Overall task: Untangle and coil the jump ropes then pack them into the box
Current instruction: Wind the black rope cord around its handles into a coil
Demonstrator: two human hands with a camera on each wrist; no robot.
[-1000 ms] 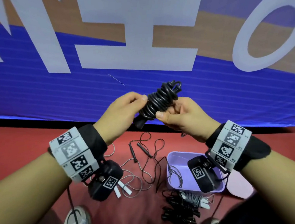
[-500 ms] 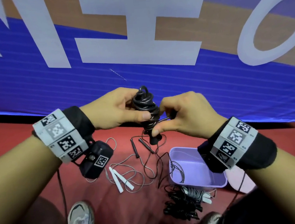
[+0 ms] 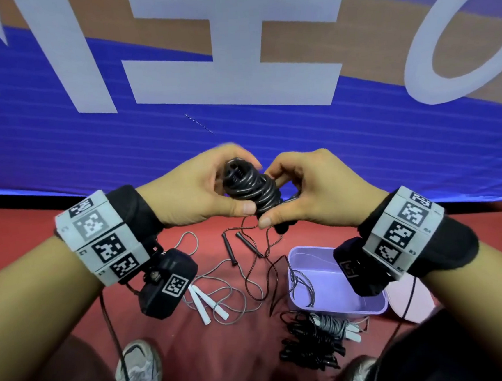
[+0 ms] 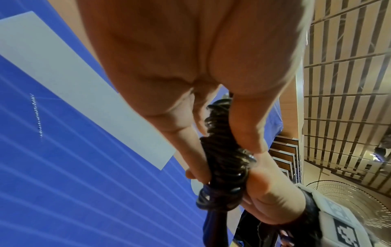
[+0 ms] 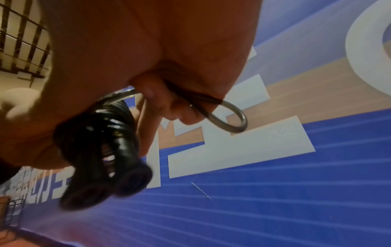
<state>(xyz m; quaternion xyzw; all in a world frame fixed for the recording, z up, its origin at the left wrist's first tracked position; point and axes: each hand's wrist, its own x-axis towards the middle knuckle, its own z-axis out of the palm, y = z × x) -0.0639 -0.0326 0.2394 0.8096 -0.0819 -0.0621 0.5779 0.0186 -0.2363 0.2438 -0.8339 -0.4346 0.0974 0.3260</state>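
Two hands at frame centre hold one black rope bundle (image 3: pixel 251 190) in the air. Left hand (image 3: pixel 195 192) grips its upper coils between thumb and fingers; right hand (image 3: pixel 310 191) pinches the lower end and a loose loop (image 5: pixel 230 120). Purple box (image 3: pixel 372 308) sits lower right on the red floor, coiled ropes (image 3: pixel 314 339) just below it, loose white-handled rope (image 3: pixel 211 303) to its left.

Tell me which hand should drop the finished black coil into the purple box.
Right, probably. The right hand pinches the black coil and hangs nearly over the purple box; the left hand, also gripping, is farther from it.
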